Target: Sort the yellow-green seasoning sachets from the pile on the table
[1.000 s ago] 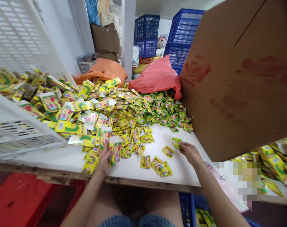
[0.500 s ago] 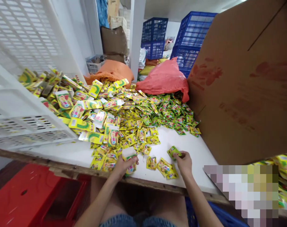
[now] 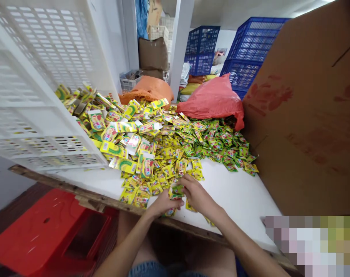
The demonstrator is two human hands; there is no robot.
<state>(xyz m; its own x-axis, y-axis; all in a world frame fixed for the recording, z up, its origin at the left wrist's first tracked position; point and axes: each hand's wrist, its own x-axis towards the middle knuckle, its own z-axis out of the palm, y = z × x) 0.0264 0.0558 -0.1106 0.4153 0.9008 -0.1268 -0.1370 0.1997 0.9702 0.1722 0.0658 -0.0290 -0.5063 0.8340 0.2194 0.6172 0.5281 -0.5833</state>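
Observation:
A big heap of small yellow-green sachets [image 3: 175, 142] covers the white table [image 3: 235, 192]. Larger yellow packets [image 3: 117, 150] spill from a tipped white plastic crate [image 3: 48, 115] at the left. My left hand [image 3: 163, 204] is closed around a small white-topped box [image 3: 175, 191] near the table's front edge. My right hand [image 3: 196, 194] meets it from the right, fingers pinched on green sachets at the box's mouth. A few loose sachets [image 3: 192, 207] lie under my right hand.
A large brown cardboard box [image 3: 304, 127] stands on the right. A red sack [image 3: 213, 102] and an orange sack [image 3: 150, 90] lie behind the heap, with blue crates [image 3: 244, 50] farther back. A red plastic stool [image 3: 48, 231] sits below the table at the left.
My right hand has carried the picked-up sachets leftward to the box in my left hand, and both hands now meet. The view has shifted to the left.

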